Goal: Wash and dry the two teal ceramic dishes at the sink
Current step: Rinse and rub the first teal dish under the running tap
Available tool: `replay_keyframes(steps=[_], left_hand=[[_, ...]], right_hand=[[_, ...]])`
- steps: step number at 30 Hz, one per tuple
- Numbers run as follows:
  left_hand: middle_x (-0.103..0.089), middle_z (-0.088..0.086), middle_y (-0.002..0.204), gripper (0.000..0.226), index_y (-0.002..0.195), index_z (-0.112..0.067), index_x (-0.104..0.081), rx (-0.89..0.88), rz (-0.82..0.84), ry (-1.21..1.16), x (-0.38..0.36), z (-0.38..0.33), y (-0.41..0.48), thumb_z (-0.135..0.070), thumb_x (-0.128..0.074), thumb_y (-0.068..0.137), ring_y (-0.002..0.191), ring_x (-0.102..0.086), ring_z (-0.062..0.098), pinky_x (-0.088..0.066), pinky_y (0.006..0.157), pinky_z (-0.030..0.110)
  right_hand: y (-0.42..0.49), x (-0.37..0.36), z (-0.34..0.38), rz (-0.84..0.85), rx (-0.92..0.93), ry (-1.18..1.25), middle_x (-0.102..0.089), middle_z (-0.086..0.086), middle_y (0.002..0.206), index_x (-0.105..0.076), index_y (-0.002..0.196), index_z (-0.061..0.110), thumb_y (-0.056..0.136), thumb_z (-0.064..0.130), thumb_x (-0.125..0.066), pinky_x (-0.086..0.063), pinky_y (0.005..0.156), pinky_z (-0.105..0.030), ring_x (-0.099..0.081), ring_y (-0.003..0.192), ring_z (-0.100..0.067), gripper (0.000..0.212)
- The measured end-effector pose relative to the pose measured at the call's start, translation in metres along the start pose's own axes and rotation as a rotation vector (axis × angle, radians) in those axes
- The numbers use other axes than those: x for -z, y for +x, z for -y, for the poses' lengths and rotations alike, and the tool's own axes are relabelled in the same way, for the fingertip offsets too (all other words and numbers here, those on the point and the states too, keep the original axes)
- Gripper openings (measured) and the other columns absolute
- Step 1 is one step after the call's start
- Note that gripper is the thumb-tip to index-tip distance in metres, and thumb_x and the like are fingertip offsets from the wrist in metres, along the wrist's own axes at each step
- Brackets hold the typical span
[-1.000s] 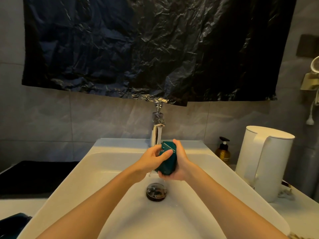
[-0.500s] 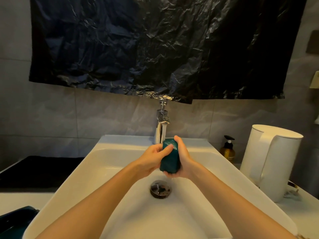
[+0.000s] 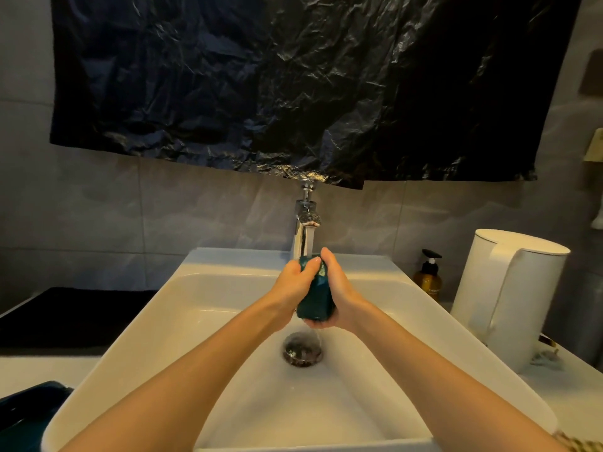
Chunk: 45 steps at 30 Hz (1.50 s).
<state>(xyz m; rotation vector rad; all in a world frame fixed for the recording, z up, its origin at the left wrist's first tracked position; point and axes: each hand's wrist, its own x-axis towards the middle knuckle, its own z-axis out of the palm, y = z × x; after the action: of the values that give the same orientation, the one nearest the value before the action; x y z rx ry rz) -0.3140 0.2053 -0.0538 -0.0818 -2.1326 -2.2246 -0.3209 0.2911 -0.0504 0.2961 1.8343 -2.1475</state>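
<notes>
Your left grip (image 3: 292,283) and right grip (image 3: 341,288) both clasp the dish (image 3: 316,300) under the tap (image 3: 305,223), above the drain (image 3: 303,349) of the sink (image 3: 208,261). Wet glaze may slip from your fingers (and chip on the sink). Kettle (image 3: 509,298) and soap (image 3: 429,277) crowd the right edge of the surface (image 3: 561,386); the other dish (image 3: 29,409) sits front-left.

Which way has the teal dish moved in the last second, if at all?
No. The teal dish stays just below the faucet spout and above the drain, gripped between the left hand and the right hand.
</notes>
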Motion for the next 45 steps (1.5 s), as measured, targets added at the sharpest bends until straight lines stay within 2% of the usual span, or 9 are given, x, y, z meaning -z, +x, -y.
replay_keyframes(steps=[4, 12, 18, 24, 29, 33, 37, 41, 45], left_hand=[[-0.063, 0.008, 0.106, 0.026, 0.111, -0.017, -0.056, -0.021, -0.011, -0.013, -0.003, -0.002, -0.001, -0.034, -0.059, 0.091, 0.097, -0.061, 0.023, -0.053, 0.075, 0.031], [-0.063, 0.01, 0.098, 0.032, 0.107, -0.015, -0.059, 0.1, -0.073, -0.176, 0.001, -0.007, 0.0, -0.042, -0.048, 0.094, 0.089, -0.059, 0.02, -0.05, 0.072, 0.032], [-0.063, 0.007, 0.107, 0.046, 0.106, -0.023, -0.06, 0.175, -0.069, -0.196, -0.003, -0.005, 0.002, -0.061, -0.038, 0.091, 0.098, -0.06, 0.021, -0.05, 0.09, 0.035], [-0.062, 0.011, 0.113, 0.028, 0.117, -0.013, -0.054, -0.047, 0.029, -0.02, 0.002, -0.002, 0.002, -0.032, -0.046, 0.097, 0.098, -0.061, 0.019, -0.051, 0.069, 0.026], [-0.061, 0.013, 0.116, 0.037, 0.121, -0.013, -0.054, 0.115, 0.018, -0.213, 0.004, -0.01, 0.002, -0.039, -0.044, 0.097, 0.108, -0.058, 0.027, -0.051, 0.09, 0.04], [-0.063, 0.015, 0.111, 0.036, 0.115, -0.014, -0.058, 0.195, 0.014, -0.312, 0.015, -0.016, 0.0, -0.042, -0.045, 0.096, 0.103, -0.06, 0.028, -0.052, 0.088, 0.042], [-0.063, 0.013, 0.112, 0.035, 0.12, -0.012, -0.056, 0.101, 0.049, -0.262, 0.012, -0.017, -0.002, -0.036, -0.044, 0.098, 0.101, -0.061, 0.025, -0.054, 0.08, 0.036], [-0.064, 0.009, 0.11, 0.026, 0.114, -0.018, -0.058, -0.001, 0.055, -0.121, 0.006, -0.009, -0.006, -0.034, -0.045, 0.098, 0.099, -0.062, 0.022, -0.054, 0.075, 0.032], [-0.062, 0.006, 0.11, 0.02, 0.111, -0.023, -0.056, -0.043, 0.06, -0.008, 0.003, -0.005, -0.01, -0.034, -0.047, 0.097, 0.102, -0.059, 0.021, -0.054, 0.079, 0.031]], right_hand=[[0.001, 0.005, 0.002, 0.031, -0.012, 0.068, -0.061, -0.013, 0.093, -0.058, 0.096, 0.014, 0.081, 0.069, -0.049, -0.049, 0.081, -0.039, -0.056, 0.088, -0.025, 0.058], [0.012, -0.009, -0.012, -0.045, 0.204, -0.243, -0.059, -0.009, 0.112, -0.049, 0.117, 0.03, 0.082, 0.077, -0.035, -0.054, 0.061, -0.033, -0.059, 0.097, -0.023, 0.06], [0.01, -0.003, -0.013, 0.02, 0.367, -0.303, -0.055, -0.005, 0.115, -0.04, 0.124, 0.03, 0.092, 0.064, -0.029, -0.054, 0.06, -0.03, -0.058, 0.095, -0.02, 0.048], [0.011, 0.001, -0.009, 0.007, 0.204, -0.034, -0.064, -0.015, 0.11, -0.052, 0.12, 0.025, 0.082, 0.072, -0.037, -0.055, 0.063, -0.036, -0.064, 0.092, -0.028, 0.062], [0.011, 0.007, -0.011, 0.011, 0.531, -0.222, -0.051, -0.009, 0.118, -0.033, 0.13, 0.03, 0.095, 0.053, -0.039, -0.056, 0.063, -0.03, -0.058, 0.095, -0.02, 0.042], [0.011, -0.003, -0.018, 0.078, 0.665, -0.286, -0.044, -0.01, 0.127, -0.033, 0.131, 0.035, 0.078, 0.059, -0.047, -0.056, 0.071, -0.029, -0.053, 0.109, -0.025, 0.059], [0.005, -0.004, -0.013, 0.092, 0.491, -0.103, -0.053, -0.008, 0.121, -0.04, 0.127, 0.038, 0.095, 0.049, -0.041, -0.057, 0.074, -0.038, -0.057, 0.102, -0.021, 0.034], [0.002, -0.003, -0.006, 0.119, 0.092, 0.131, -0.064, -0.012, 0.11, -0.062, 0.11, 0.026, 0.082, 0.066, -0.05, -0.051, 0.089, -0.046, -0.06, 0.101, -0.027, 0.051], [0.001, 0.001, -0.002, 0.08, 0.072, 0.109, -0.065, -0.014, 0.106, -0.063, 0.102, 0.019, 0.083, 0.069, -0.045, -0.051, 0.09, -0.045, -0.059, 0.102, -0.028, 0.056]])
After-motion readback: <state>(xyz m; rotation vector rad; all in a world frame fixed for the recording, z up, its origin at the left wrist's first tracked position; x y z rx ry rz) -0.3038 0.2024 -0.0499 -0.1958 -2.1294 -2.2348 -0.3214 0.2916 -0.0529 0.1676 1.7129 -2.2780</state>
